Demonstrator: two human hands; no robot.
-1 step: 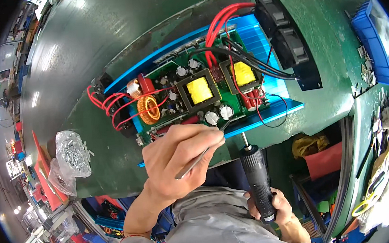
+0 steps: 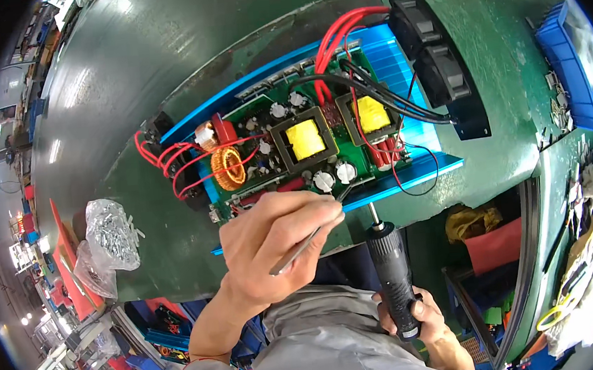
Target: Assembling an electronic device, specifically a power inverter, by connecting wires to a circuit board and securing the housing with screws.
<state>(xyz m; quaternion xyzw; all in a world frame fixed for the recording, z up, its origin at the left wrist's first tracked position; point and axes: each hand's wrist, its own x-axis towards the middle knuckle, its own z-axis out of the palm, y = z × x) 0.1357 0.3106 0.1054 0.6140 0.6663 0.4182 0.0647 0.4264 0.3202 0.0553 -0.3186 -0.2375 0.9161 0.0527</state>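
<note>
Left hand (image 2: 273,240) grip pinching tweezers (image 2: 309,244) at circuit board (image 2: 293,150) edge, right hand (image 2: 421,318) holding screwdriver (image 2: 392,275)

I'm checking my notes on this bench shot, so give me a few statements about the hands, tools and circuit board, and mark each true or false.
1. The left hand holds metal tweezers. True.
2. The right hand grips a black electric screwdriver. True.
3. The circuit board sits in a red case. False: the case is blue.
4. The two fans are white. False: they are black.
5. A clear bag of screws lies to the person's left. True.
</note>
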